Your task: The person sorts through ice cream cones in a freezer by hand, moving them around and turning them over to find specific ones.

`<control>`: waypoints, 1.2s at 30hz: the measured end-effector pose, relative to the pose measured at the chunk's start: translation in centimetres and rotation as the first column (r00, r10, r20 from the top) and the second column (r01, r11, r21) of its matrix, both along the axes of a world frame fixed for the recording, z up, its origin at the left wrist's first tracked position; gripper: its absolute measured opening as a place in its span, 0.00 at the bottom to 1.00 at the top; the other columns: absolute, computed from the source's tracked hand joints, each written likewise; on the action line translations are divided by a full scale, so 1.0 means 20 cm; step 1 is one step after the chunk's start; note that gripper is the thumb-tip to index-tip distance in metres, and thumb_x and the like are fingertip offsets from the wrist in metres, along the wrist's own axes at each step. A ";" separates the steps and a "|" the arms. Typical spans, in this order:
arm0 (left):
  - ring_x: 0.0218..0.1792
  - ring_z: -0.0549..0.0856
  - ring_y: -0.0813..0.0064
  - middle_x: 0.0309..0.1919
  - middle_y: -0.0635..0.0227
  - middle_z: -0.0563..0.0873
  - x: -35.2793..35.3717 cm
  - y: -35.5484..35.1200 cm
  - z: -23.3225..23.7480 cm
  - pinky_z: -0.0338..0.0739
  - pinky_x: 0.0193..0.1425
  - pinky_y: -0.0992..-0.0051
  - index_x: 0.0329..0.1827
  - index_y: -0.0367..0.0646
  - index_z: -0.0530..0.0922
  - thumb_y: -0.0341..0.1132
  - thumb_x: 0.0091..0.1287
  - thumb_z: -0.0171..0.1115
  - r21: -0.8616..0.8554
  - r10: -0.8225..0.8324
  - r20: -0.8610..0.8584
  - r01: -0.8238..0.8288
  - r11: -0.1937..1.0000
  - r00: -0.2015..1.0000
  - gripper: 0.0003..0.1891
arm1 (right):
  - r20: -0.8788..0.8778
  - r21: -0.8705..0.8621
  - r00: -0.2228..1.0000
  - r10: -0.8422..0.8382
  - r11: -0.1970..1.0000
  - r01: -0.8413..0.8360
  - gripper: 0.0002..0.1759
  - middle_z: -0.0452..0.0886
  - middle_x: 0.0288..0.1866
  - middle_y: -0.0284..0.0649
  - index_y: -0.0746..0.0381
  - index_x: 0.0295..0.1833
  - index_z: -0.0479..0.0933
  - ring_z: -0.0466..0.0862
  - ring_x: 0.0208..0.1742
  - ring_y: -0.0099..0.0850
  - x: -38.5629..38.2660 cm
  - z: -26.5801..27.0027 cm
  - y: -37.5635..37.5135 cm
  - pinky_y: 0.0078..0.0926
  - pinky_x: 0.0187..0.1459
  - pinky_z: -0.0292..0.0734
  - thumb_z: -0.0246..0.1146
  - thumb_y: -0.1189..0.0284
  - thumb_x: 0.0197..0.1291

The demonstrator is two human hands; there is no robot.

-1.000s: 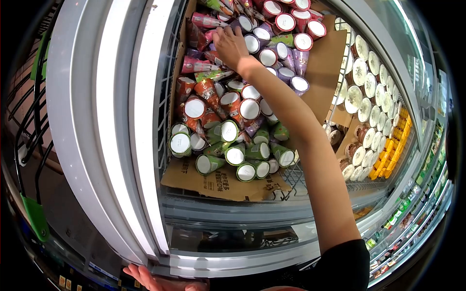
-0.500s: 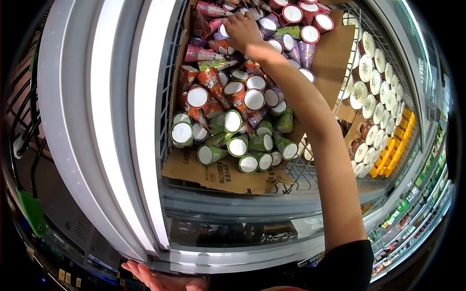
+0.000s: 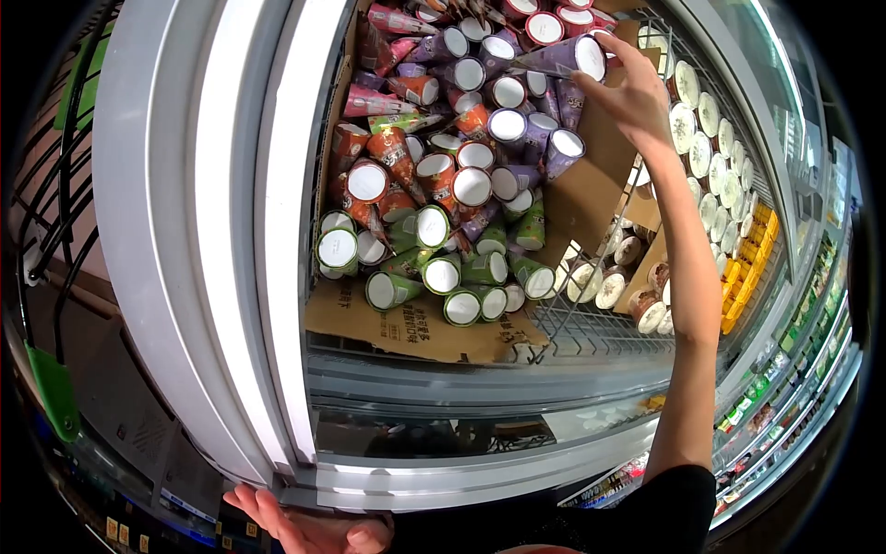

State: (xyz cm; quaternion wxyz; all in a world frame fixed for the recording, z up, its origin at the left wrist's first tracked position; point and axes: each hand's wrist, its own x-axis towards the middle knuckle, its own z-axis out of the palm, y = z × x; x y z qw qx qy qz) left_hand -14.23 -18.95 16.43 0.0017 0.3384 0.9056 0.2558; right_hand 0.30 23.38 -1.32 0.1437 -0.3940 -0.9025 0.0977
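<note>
My right hand (image 3: 637, 100) is at the upper right of the freezer, thumb and fingers closed on the wide end of a purple ice cream cone (image 3: 556, 61). The cone lies nearly sideways, its white lid facing right and its tip pointing left over the pile. Below it, more wrapped cones in purple, red, pink and green fill a cardboard box (image 3: 397, 325); among them is a green ice cream cone (image 3: 390, 290) near the front. Down at the freezer's front left corner, my left hand (image 3: 309, 531) rests palm up with its fingers apart and holds nothing.
A thick white freezer frame (image 3: 208, 231) runs along the left side. Beyond the cardboard stand rows of round-lidded cups (image 3: 710, 155) and yellow packs (image 3: 752, 268) in a wire basket (image 3: 591, 323). Lit shelves (image 3: 784, 406) line the far right.
My right hand has moved right from the upper middle of the pile and now holds a purple ice cream cone. The left hand stays at the front corner.
</note>
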 end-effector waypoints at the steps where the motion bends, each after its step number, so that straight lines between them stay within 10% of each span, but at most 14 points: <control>1: 0.72 0.58 0.51 0.68 0.47 0.63 -0.01 0.00 0.00 0.49 0.73 0.48 0.68 0.34 0.60 0.53 0.62 0.51 -0.004 -0.002 -0.002 0.002 1.000 1.000 0.38 | 0.038 0.009 0.999 -0.016 1.000 0.016 0.31 0.80 0.48 0.45 0.63 0.54 0.75 0.77 0.51 0.43 0.03 0.00 0.01 0.36 0.53 0.72 0.70 0.59 0.44; 8: 0.72 0.57 0.52 0.69 0.48 0.62 0.00 0.02 0.02 0.49 0.73 0.48 0.69 0.35 0.59 0.54 0.62 0.50 -0.057 0.033 0.015 -0.033 0.998 0.999 0.38 | 0.374 0.220 0.926 -0.051 0.975 -0.036 0.29 0.80 0.40 0.41 0.60 0.50 0.74 0.79 0.43 0.39 0.12 -0.19 0.00 0.37 0.43 0.74 0.70 0.62 0.40; 19: 0.72 0.57 0.52 0.70 0.49 0.60 0.00 0.03 0.04 0.49 0.73 0.49 0.70 0.38 0.58 0.55 0.63 0.50 -0.090 0.094 0.036 -0.091 0.992 0.995 0.38 | 0.774 -0.086 0.633 0.002 0.991 0.102 0.31 0.77 0.48 0.44 0.57 0.56 0.68 0.79 0.52 0.41 0.08 -0.34 -0.08 0.40 0.49 0.74 0.68 0.59 0.48; 26: 0.72 0.57 0.53 0.71 0.50 0.59 0.02 0.05 0.05 0.48 0.73 0.49 0.71 0.39 0.58 0.56 0.64 0.50 -0.103 0.130 0.057 -0.124 0.987 0.990 0.38 | 0.554 -0.037 0.832 -0.023 0.998 0.052 0.25 0.80 0.45 0.40 0.58 0.44 0.76 0.80 0.49 0.38 -0.12 -0.59 -0.10 0.38 0.50 0.72 0.69 0.52 0.46; 36: 0.72 0.57 0.53 0.71 0.52 0.57 0.05 0.05 0.06 0.49 0.73 0.49 0.71 0.42 0.57 0.57 0.64 0.51 -0.114 0.167 0.078 -0.157 0.981 0.983 0.38 | 0.664 0.022 0.726 -0.182 0.974 0.224 0.33 0.83 0.38 0.37 0.57 0.42 0.76 0.82 0.42 0.35 -0.25 -0.73 -0.16 0.39 0.45 0.68 0.71 0.43 0.38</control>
